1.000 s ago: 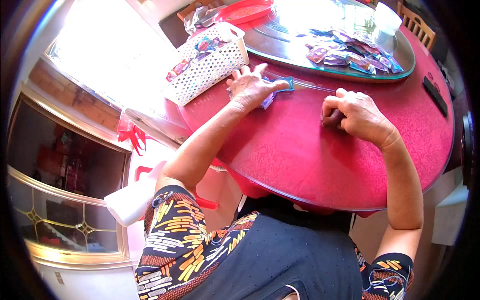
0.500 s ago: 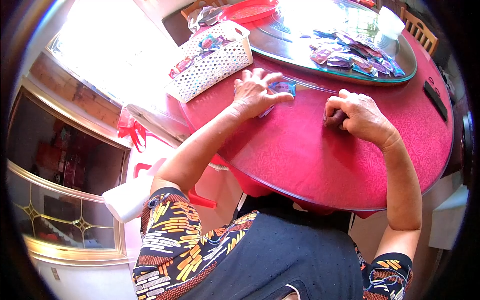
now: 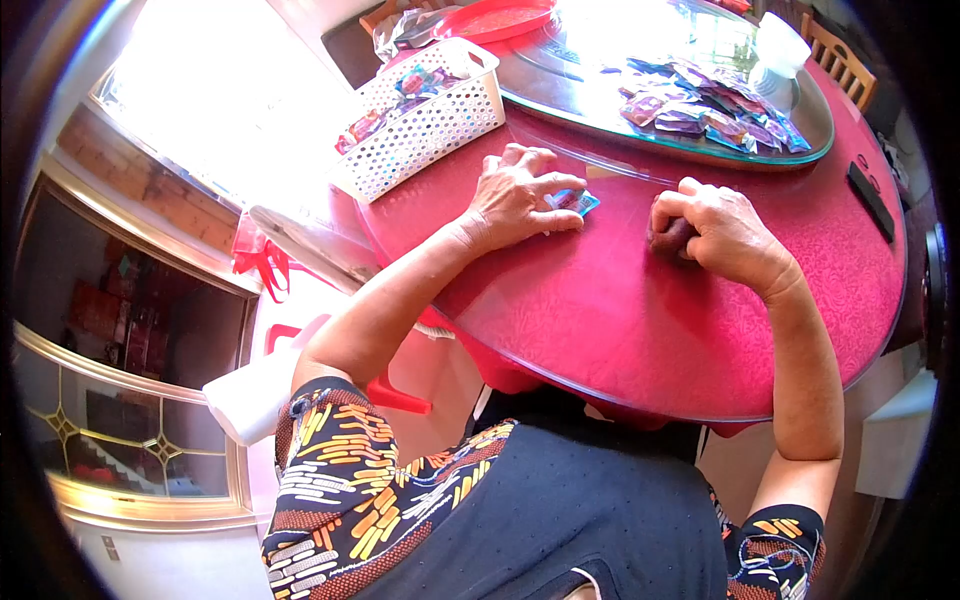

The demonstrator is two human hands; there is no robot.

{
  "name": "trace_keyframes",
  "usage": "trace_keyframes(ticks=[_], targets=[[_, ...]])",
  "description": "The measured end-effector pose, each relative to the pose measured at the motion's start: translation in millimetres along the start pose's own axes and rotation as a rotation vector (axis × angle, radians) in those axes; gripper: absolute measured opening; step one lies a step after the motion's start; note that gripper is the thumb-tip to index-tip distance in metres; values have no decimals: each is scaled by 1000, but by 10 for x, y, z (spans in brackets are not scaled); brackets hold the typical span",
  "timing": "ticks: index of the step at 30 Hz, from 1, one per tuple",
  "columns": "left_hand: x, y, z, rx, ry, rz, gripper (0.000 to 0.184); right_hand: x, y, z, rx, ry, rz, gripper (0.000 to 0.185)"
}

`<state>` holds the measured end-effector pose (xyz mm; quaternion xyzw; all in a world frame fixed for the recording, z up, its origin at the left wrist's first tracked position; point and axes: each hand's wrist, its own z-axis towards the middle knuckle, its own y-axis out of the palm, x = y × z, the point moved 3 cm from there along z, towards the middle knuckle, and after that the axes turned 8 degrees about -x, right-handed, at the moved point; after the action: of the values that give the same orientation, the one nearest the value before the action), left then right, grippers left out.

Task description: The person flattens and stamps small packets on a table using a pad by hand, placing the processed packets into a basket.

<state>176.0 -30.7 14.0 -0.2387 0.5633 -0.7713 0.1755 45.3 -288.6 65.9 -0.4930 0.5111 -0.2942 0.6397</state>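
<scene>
My left hand [image 3: 520,198] rests low over the table with its fingers apart and slightly bent. A small blue printed packet [image 3: 574,202] lies between its thumb and forefinger, partly covered by the hand; I cannot see a firm grip on it. On the right, my right hand [image 3: 712,232] is closed, its fingers curled down near the tabletop. Whatever may be inside that hand is hidden in shadow. A white perforated basket [image 3: 430,135] holding several colourful packets stands just beyond my left hand.
Many purple and blue packets [image 3: 700,105] lie heaped on the glass turntable [image 3: 560,90]. A red tray [image 3: 497,20] and a white container [image 3: 780,45] stand at the back. A black elongated object [image 3: 870,202] lies near the right edge of the red-covered table [image 3: 570,310].
My left hand has bent its spread fingers and turned slightly. The blue packet beside its thumb has shifted a little towards me and turned. My right hand stays in place.
</scene>
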Motion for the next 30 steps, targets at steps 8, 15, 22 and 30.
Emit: trace_keyframes(ticks=[8, 15, 22, 30], targets=[[-94, 66, -23, 46, 221, 4, 58, 32, -1, -3, 3, -25, 1, 19], [110, -132, -263, 102, -180, 145, 105, 77, 19, -10, 37, -54, 9, 23], [94, 25, -253, -56, -226, 77, 90, 29, 19, 18, 14, -38, 16, 20], [38, 23, -209, 106, -28, -6, 49, 69, 88, 34, 49, -30, 61, 26]])
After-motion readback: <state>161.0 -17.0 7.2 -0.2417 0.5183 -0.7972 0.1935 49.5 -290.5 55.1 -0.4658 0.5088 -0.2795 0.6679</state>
